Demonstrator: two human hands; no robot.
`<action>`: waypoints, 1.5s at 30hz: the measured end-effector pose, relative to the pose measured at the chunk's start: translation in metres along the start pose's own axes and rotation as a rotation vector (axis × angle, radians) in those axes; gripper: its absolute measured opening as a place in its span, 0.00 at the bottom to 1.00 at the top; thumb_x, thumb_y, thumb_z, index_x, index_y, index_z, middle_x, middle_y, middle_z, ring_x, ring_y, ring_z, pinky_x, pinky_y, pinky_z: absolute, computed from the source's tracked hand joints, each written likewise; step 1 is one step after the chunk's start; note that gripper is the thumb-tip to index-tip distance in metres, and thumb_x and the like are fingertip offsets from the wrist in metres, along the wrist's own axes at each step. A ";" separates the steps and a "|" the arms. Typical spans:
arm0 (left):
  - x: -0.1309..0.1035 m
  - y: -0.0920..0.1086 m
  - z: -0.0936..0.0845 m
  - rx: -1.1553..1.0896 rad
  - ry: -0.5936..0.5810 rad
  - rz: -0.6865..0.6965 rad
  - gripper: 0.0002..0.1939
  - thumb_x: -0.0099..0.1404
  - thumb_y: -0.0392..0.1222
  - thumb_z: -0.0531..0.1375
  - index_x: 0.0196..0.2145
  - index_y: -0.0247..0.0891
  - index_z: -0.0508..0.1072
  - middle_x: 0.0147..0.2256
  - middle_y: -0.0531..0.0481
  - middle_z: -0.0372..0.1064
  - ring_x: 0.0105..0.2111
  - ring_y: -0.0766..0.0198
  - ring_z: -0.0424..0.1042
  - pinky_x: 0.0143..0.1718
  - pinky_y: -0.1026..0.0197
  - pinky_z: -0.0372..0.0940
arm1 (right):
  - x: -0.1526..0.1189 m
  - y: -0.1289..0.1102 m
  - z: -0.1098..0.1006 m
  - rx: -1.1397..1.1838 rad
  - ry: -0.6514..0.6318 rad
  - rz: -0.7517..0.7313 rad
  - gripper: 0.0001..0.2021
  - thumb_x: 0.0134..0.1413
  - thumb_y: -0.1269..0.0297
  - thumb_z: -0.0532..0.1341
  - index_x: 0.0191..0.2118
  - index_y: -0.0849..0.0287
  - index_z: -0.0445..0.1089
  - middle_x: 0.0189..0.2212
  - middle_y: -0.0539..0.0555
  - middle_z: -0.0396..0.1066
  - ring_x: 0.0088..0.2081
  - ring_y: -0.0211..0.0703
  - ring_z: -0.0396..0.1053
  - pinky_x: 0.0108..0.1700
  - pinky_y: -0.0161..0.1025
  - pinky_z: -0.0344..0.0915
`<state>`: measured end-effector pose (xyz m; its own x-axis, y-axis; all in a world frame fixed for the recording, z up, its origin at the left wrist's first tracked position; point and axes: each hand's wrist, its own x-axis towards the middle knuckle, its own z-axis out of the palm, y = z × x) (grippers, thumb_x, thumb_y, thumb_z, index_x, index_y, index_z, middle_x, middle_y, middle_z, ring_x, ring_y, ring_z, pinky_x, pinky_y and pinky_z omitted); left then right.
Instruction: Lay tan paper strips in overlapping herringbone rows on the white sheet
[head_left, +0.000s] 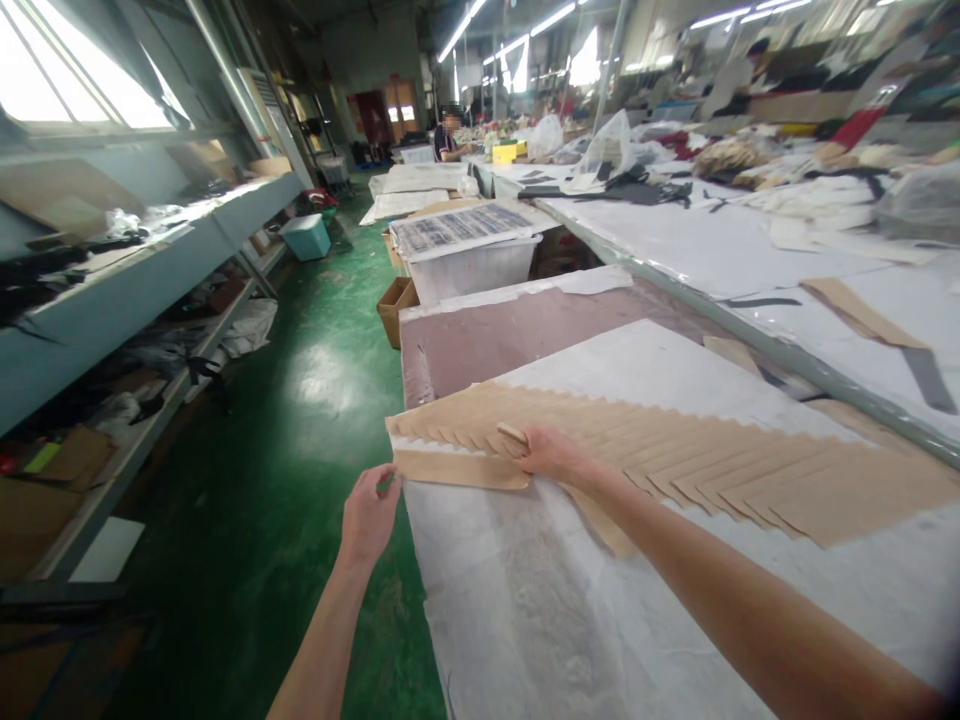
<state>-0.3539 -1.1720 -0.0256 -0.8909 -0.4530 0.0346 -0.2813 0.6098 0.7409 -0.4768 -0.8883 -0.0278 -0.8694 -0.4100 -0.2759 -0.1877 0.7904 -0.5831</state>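
Many tan pieces (720,450) lie overlapped in a long fanned row across the white-covered table (510,580). At the row's near left end, one tan strip (457,468) lies along the edge of the others. My right hand (551,452) is at that strip's right end, its fingers closed round a small light tan object (512,436) that I cannot make out fully. My left hand (373,510) is just beyond the table's left edge, thumb and forefinger pinched at the strip's left corner. Another tan piece (600,522) shows partly under my right forearm.
Behind the row are a brown board (487,345) and a white bin (476,268). A cardboard box (397,308) stands beside it on the green floor (300,400). Shelving (150,420) runs along the left. A long table (660,235) with fabric is at right; a person (448,140) is far back.
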 end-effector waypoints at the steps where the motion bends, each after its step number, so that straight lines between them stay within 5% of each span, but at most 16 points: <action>1: 0.000 -0.003 0.000 -0.037 0.008 -0.034 0.11 0.57 0.42 0.60 0.38 0.39 0.74 0.41 0.45 0.72 0.42 0.56 0.70 0.46 0.54 0.63 | 0.001 0.000 -0.001 0.025 -0.021 -0.004 0.07 0.40 0.66 0.62 0.31 0.61 0.70 0.24 0.50 0.69 0.29 0.41 0.65 0.28 0.33 0.54; 6: 0.007 -0.012 0.007 -0.220 0.052 -0.219 0.17 0.57 0.47 0.59 0.42 0.35 0.71 0.41 0.42 0.73 0.41 0.59 0.72 0.43 0.57 0.66 | -0.004 -0.002 -0.010 0.260 -0.146 -0.023 0.06 0.39 0.64 0.61 0.26 0.60 0.67 0.18 0.45 0.61 0.23 0.35 0.60 0.23 0.31 0.54; 10: 0.014 -0.011 0.012 -0.341 0.020 -0.317 0.21 0.56 0.51 0.60 0.43 0.34 0.70 0.39 0.42 0.74 0.35 0.62 0.73 0.34 0.61 0.68 | -0.011 -0.006 -0.019 0.489 -0.205 -0.006 0.08 0.39 0.63 0.60 0.27 0.61 0.66 0.21 0.48 0.65 0.25 0.36 0.64 0.24 0.30 0.62; 17: 0.026 -0.008 0.020 -0.302 -0.020 -0.395 0.16 0.51 0.52 0.63 0.28 0.34 0.70 0.23 0.50 0.69 0.22 0.67 0.68 0.22 0.64 0.64 | -0.017 -0.007 -0.011 0.659 -0.188 0.065 0.07 0.36 0.66 0.61 0.26 0.61 0.64 0.21 0.48 0.63 0.22 0.34 0.61 0.21 0.30 0.61; 21: 0.028 -0.003 0.019 -0.145 0.021 -0.331 0.13 0.50 0.50 0.63 0.22 0.37 0.69 0.21 0.51 0.67 0.23 0.63 0.67 0.24 0.62 0.63 | -0.017 -0.007 -0.002 0.698 -0.182 0.091 0.07 0.34 0.67 0.63 0.24 0.61 0.64 0.19 0.47 0.63 0.21 0.33 0.60 0.21 0.29 0.59; 26: 0.014 0.032 0.014 0.003 0.117 -0.079 0.09 0.53 0.45 0.60 0.21 0.40 0.66 0.32 0.50 0.68 0.36 0.61 0.67 0.38 0.60 0.62 | -0.023 -0.003 -0.005 0.743 -0.147 0.127 0.09 0.34 0.65 0.65 0.26 0.61 0.66 0.20 0.47 0.64 0.22 0.34 0.61 0.23 0.30 0.61; 29: 0.007 0.049 0.008 -0.041 0.102 -0.025 0.10 0.57 0.48 0.58 0.24 0.40 0.66 0.26 0.53 0.67 0.27 0.64 0.66 0.31 0.63 0.61 | -0.030 0.007 -0.013 0.764 -0.144 0.153 0.12 0.37 0.62 0.65 0.30 0.62 0.67 0.23 0.49 0.66 0.23 0.34 0.64 0.25 0.31 0.63; 34: 0.014 0.039 0.006 -0.147 0.035 -0.155 0.11 0.56 0.49 0.59 0.26 0.39 0.66 0.21 0.54 0.68 0.19 0.67 0.65 0.23 0.65 0.58 | -0.034 0.023 -0.016 0.684 -0.128 0.168 0.13 0.40 0.57 0.64 0.28 0.62 0.66 0.20 0.48 0.64 0.21 0.34 0.61 0.23 0.31 0.61; 45: 0.010 0.015 0.031 0.061 0.137 -0.200 0.14 0.51 0.47 0.63 0.34 0.42 0.66 0.28 0.54 0.73 0.29 0.61 0.72 0.35 0.60 0.60 | -0.033 0.010 0.003 0.218 0.096 0.233 0.10 0.42 0.60 0.61 0.31 0.59 0.70 0.23 0.51 0.69 0.26 0.41 0.65 0.24 0.33 0.51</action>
<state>-0.3784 -1.1467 -0.0349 -0.7600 -0.6498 -0.0152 -0.4719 0.5356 0.7004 -0.4488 -0.8679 -0.0270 -0.9187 -0.1768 -0.3532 0.1138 0.7378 -0.6654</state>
